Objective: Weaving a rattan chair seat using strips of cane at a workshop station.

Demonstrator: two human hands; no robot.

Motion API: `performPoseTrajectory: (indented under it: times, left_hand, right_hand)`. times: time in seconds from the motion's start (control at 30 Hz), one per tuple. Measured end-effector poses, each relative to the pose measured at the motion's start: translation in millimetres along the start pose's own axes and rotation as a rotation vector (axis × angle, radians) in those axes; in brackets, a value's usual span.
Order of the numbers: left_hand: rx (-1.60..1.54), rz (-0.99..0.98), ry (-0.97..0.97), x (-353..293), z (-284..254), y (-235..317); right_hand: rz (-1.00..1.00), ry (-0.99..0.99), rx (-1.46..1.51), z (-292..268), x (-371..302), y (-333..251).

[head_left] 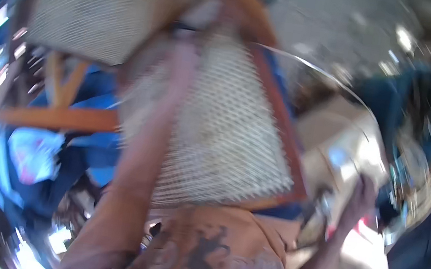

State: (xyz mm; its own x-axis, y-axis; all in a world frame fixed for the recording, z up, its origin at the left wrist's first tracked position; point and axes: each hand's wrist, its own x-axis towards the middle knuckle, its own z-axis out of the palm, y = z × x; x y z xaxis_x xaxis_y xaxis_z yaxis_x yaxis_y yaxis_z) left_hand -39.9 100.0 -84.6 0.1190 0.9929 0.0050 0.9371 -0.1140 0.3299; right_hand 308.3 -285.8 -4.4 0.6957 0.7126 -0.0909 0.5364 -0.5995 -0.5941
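Note:
A wooden frame with a pale, open strand weave (223, 119) lies tilted in front of my body, its near edge close to my shirt. Across its left side reaches my left forearm, and my left hand (189, 44) is at the weave's far part; motion blur hides its fingers. From the far right corner of the frame a thin pale strand (322, 71) arcs out to the right and bends down toward my right hand (363, 194). That hand is out to the right, apart from the frame, its fingers too smeared to show a grip.
Another woven panel (96, 2) stands at the far left. Orange-brown wooden bars (62, 118) cross below it, over blue material (100, 103). A tan, board-like surface (333, 130) lies right of the frame. Grey floor (326, 26) shows at the back, with blurred clutter at far right.

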Motion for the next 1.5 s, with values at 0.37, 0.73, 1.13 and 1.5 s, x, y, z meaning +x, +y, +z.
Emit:
performPoseTrajectory:
  times: [0.37,0.73,1.13,1.5]
  left_hand:
    - [-0.051,-0.026,0.128,-23.0,5.0,68.5]
    - [0.024,0.055,0.009,-0.6,42.5,53.1]
    - [0.163,0.206,-0.187,-44.0,-22.0,65.8]
    - [0.275,0.144,-0.134,-42.5,-13.8,67.5]
  right_hand:
    - [0.097,-0.183,-0.236,17.0,6.5,6.5]
    - [0.299,-0.14,-0.06,-0.8,-7.9,-16.7]
    - [0.189,-0.042,-0.005,9.9,-23.7,-8.9]
    - [0.228,0.013,0.175,2.1,-19.7,-34.1]
